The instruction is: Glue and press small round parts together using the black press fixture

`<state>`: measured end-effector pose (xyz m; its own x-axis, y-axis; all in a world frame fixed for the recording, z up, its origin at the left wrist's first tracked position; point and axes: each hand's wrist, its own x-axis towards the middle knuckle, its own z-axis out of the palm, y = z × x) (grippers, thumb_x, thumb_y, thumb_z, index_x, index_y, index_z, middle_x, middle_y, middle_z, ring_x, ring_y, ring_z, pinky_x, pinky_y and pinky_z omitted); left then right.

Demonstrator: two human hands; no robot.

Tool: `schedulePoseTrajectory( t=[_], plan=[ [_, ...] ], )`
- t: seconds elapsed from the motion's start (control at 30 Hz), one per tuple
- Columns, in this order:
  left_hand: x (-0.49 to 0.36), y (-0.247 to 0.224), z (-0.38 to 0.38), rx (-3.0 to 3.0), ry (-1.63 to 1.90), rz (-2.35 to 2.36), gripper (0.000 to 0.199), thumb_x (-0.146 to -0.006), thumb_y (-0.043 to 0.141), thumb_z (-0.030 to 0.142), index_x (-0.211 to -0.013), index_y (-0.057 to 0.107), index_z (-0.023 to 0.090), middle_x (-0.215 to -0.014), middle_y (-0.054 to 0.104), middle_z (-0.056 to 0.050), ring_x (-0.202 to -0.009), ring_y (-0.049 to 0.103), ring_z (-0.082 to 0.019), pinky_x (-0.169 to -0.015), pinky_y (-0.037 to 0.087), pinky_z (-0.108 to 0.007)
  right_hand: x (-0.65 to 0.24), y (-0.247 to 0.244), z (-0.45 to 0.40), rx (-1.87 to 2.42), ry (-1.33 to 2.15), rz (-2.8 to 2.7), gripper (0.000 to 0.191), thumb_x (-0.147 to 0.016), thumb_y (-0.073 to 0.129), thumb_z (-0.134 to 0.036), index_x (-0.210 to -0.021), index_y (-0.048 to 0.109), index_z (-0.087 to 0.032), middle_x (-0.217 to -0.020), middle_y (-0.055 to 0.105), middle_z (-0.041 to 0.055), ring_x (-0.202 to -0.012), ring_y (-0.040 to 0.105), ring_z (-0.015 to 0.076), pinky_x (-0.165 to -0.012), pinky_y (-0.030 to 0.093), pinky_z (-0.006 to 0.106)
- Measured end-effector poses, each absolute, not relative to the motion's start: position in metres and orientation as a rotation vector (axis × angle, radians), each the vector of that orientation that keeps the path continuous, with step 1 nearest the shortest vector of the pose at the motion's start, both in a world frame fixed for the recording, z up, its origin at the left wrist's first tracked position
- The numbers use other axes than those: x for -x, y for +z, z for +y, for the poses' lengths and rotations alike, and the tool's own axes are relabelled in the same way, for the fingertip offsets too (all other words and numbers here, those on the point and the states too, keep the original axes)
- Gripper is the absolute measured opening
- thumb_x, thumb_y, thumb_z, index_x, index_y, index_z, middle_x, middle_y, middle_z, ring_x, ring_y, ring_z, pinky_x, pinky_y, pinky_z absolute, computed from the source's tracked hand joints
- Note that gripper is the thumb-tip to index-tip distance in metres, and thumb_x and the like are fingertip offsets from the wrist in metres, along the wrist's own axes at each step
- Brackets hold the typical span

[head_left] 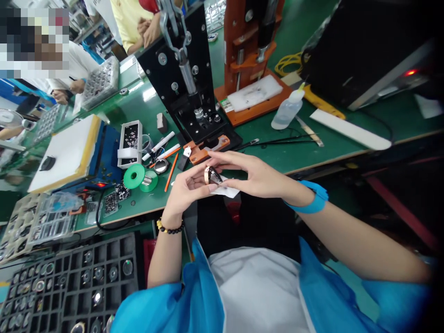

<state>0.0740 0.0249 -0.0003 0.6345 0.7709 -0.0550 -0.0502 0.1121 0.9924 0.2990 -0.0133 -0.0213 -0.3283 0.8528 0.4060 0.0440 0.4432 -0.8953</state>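
Note:
Between my two hands, just in front of the black press, is a small round watch case (pixel 207 175) with a rose-gold rim and a dark inside, tilted on edge. My left hand (pixel 185 189), with a beaded bracelet at the wrist, wraps its fingers and thumb round the case. From the right, my right hand (pixel 256 175), wearing a blue wrist strap, pinches a white cloth or paper (pixel 231 188) near the case. Its fingertips reach over to the left hand. The orange fixture (pixel 218 144) of the press lies just beyond the fingers.
A black press (pixel 180 74) and an orange press (pixel 249 60) stand ahead. Right of them are a clear bottle (pixel 287 111) and a white strip. Leftward are a green spool (pixel 134 176), pens, a parts box (pixel 131 134) and a blue machine. A black watch tray (pixel 76 277) sits lower left. Other people work beyond.

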Motion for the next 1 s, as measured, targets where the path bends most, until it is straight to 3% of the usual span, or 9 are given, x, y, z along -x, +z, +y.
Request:
schedulePoseTrajectory(
  t=[0.27,0.53,0.77,1.0],
  plan=[
    [-0.072,-0.006,0.021,-1.373,0.687,0.671,0.068,-0.078,0.092,0.024,-0.14,0.066,0.021,-0.125,0.075,-0.012,-0.1,0.075,-0.023,-0.09,0.063,-0.033,-0.302,-0.022,-0.015,0.756,1.111,-1.684,0.075,-0.093,0.067,-0.01,-0.158,0.045,-0.041,-0.154,0.056,0.0002,-0.139,0.059,0.0217,-0.121,0.052,0.04],
    [-0.075,-0.007,0.013,-1.527,0.765,0.72,0.068,-0.081,0.089,0.022,-0.144,0.064,0.021,-0.103,0.077,-0.006,-0.089,0.072,-0.018,-0.086,0.063,-0.029,-0.299,-0.023,-0.016,0.784,1.073,-1.687,0.046,-0.092,0.068,-0.009,-0.133,0.062,-0.03,-0.137,0.064,0.0042,-0.131,0.063,0.0212,-0.119,0.053,0.04],
    [-0.076,-0.007,0.011,-1.577,0.759,0.758,0.068,-0.082,0.087,0.023,-0.145,0.063,0.02,-0.105,0.076,-0.006,-0.09,0.072,-0.019,-0.087,0.064,-0.03,-0.301,-0.023,-0.017,0.779,1.059,-1.701,0.041,-0.093,0.068,-0.011,-0.13,0.061,-0.028,-0.136,0.063,0.0062,-0.135,0.061,0.0222,-0.118,0.054,0.042],
    [-0.075,-0.011,0.013,-1.587,0.768,0.723,0.063,-0.085,0.085,0.024,-0.144,0.061,0.023,-0.121,0.074,-0.008,-0.097,0.075,-0.019,-0.092,0.063,-0.031,-0.297,-0.021,-0.016,0.775,0.995,-1.683,0.043,-0.089,0.073,-0.01,-0.126,0.061,-0.027,-0.129,0.064,0.0058,-0.128,0.065,0.0208,-0.115,0.055,0.041]
  ],
)
